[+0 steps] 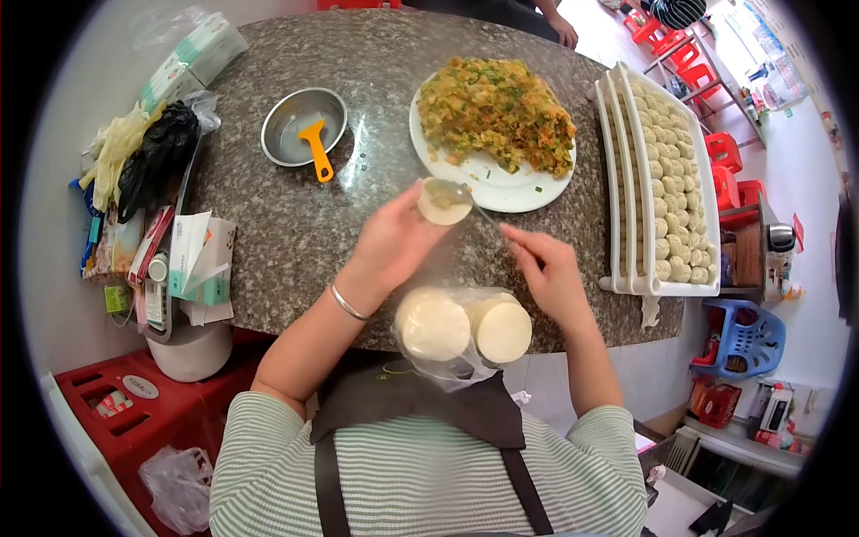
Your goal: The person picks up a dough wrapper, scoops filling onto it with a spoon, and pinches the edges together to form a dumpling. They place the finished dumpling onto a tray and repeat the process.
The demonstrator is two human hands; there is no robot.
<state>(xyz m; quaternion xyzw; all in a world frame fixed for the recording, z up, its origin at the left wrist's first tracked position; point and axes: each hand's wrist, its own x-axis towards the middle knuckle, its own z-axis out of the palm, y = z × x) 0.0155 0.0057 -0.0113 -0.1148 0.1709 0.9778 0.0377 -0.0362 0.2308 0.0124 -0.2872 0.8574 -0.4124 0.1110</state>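
My left hand (394,234) holds a round dumpling wrapper (445,208) on its fingers, just in front of the filling plate. Some filling lies on the wrapper. In my right hand (544,265) is a metal spoon (483,212), its tip at the wrapper's upper edge. Beyond them a white plate (503,193) carries a large heap of chopped vegetable filling (497,112) with green and orange bits. Close to my body, two stacks of round wrappers (436,327) sit in a clear plastic bag at the table edge.
Stacked white trays (631,188) at the right hold rows of pleated dumplings (673,179). A metal bowl (280,134) with an orange-handled scraper (315,150) stands at the upper left. Bags and boxes (201,255) crowd the left edge. Across the table is another person's hand (564,32).
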